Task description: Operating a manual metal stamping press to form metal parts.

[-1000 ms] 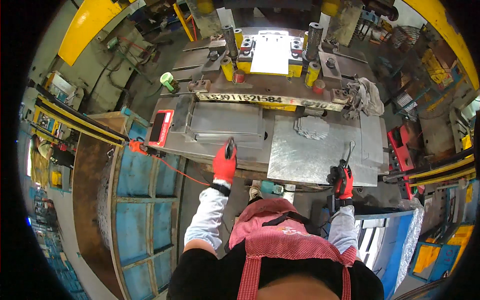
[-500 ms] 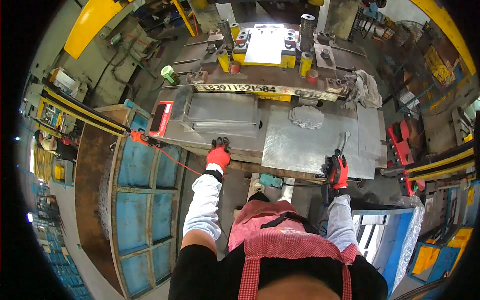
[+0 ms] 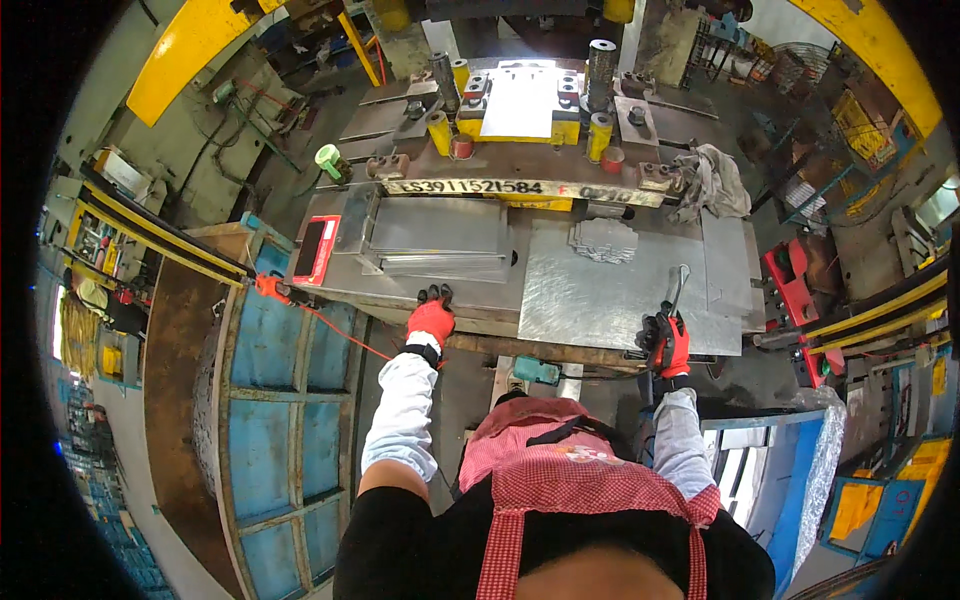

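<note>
right hand (image 3: 668, 342) grips the metal tool (image 3: 680, 287); sheet stack (image 3: 440, 228) lies beyond left hand (image 3: 432, 317), whose grip is unclear

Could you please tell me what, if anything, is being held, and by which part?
The right hand holds a slim metal tool by its near end, leaving the far end free; the left hand appears empty.

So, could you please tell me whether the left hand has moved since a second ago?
Yes: judged against the stack of metal sheets, the left hand has shifted back toward the person, away from the stack's front edge.
</note>
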### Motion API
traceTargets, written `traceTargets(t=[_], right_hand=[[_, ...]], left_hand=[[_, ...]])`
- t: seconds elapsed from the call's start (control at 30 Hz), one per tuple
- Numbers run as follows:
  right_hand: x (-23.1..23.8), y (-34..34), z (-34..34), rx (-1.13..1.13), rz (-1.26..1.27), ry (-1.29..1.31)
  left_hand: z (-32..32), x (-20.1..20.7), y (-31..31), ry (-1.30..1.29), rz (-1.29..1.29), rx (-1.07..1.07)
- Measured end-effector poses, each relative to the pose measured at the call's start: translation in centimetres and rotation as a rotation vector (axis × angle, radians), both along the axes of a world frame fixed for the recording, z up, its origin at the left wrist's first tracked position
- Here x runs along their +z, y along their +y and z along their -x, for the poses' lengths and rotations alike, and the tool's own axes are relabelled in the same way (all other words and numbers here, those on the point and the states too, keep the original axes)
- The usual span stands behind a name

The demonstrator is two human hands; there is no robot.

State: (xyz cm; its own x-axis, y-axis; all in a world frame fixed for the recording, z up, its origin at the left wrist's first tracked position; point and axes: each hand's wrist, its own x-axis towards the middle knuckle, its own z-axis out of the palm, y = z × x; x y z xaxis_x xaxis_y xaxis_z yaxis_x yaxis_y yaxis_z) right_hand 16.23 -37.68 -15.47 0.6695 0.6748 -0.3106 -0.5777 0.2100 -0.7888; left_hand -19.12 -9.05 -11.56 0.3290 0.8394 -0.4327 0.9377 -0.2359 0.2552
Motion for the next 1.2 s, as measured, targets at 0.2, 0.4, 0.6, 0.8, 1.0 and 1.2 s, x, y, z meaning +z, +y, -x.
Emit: traceTargets(t=[0.2, 0.4, 0.6, 0.8, 1.0, 1.2], right_hand=[[1.0, 0.3, 0.4, -0.007, 0.002, 0.061], [2.2, 0.6, 1.1, -0.025, 0.05, 0.044], [0.6, 0.1, 0.2, 0.028, -0.073, 0.085], [1.3, 0.4, 0.6, 0.031, 0.004, 0.02], [-1.3, -0.7, 0.2, 0.02, 0.001, -0.206], [0.2, -1.0, 0.2, 0.119, 0.12, -0.311]], left_hand=[[-0.2, 0.9, -0.4, 0.013, 0.032, 0.031], [1.0, -2.3, 0.6, -0.019, -0.044, -0.038], [0.7, -2.1, 0.4, -0.029, -0.119, -0.076], [1.4, -2.0, 0.7, -0.026, -0.095, -0.077], [-0.1, -0.3, 0.0, 0.0, -0.05, -0.031], [1.2, -3.0, 0.4, -0.034, -0.187, -0.071]])
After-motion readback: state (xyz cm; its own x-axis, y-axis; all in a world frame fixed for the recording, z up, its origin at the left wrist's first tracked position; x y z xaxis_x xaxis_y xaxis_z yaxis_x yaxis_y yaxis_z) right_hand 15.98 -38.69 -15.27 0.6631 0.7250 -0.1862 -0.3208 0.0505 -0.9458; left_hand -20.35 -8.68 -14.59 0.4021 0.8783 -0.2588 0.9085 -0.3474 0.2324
